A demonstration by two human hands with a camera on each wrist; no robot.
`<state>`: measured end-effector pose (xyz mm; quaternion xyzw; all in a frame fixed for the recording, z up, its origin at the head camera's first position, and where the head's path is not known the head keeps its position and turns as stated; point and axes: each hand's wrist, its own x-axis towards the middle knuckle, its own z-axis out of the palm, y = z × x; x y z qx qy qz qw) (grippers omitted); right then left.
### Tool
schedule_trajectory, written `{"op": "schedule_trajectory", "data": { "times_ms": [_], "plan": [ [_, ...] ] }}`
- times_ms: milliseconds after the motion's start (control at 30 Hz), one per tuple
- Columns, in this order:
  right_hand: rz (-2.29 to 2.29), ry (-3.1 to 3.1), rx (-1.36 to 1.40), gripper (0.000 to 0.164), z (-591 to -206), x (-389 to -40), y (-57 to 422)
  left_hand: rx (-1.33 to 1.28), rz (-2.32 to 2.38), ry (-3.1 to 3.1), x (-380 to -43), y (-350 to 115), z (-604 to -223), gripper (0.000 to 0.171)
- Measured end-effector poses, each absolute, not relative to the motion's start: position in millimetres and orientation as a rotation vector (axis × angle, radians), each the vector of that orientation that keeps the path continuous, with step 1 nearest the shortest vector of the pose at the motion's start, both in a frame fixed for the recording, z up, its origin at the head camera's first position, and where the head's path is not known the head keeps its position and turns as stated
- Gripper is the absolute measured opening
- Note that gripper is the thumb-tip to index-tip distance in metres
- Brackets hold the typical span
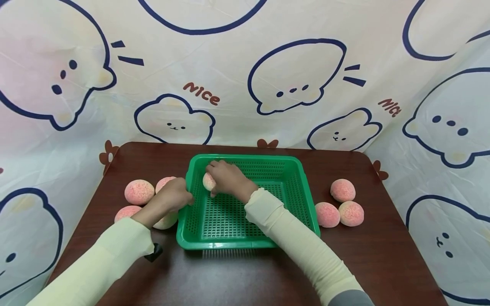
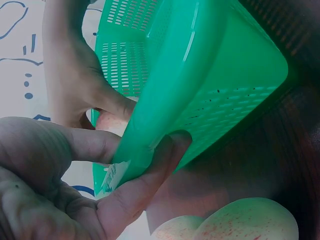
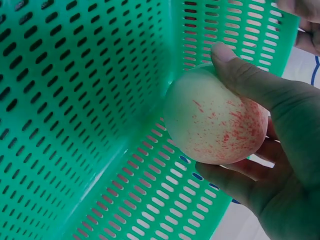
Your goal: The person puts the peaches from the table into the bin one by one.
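gripping basket rim (image 1: 245,245) with left hand (image 1: 173,197), peach (image 3: 217,122) with right hand (image 1: 229,177)

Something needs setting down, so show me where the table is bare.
Bare table lies nearside of the basket, between the sleeves, and nearside of the three right-hand peaches. Crowded: left of the basket, where more peaches sit by the left hand.

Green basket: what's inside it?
Inside the green basket, one peach shows, held by the right hand toward the far left corner. In the head view, the hand hides part of the peach, and the right sleeve covers part of the interior; anything beneath can't be seen.
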<state>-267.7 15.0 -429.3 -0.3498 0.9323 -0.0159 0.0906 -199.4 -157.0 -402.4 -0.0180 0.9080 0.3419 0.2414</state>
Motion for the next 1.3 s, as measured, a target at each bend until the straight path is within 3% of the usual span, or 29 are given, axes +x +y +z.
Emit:
{"op": "schedule_trajectory", "data": {
  "times_ms": [233,733,1067,1300],
  "plan": [
    [0.015,2.773,-1.046,0.073,-436,-266,9,-0.068,0.924,2.473,-198,-156,-403,0.019],
    [0.133,2.768,-1.091,0.072,-446,-265,4,-0.011,0.932,2.486,-199,-158,-402,0.028],
    [0.08,2.777,-1.059,0.07,-447,-264,5,-0.027,0.93,2.481,-199,-157,-401,0.015],
    [0.107,2.776,-1.07,0.068,-449,-261,4,-0.038,0.908,2.491,-200,-158,-401,0.024]
  ]
}}
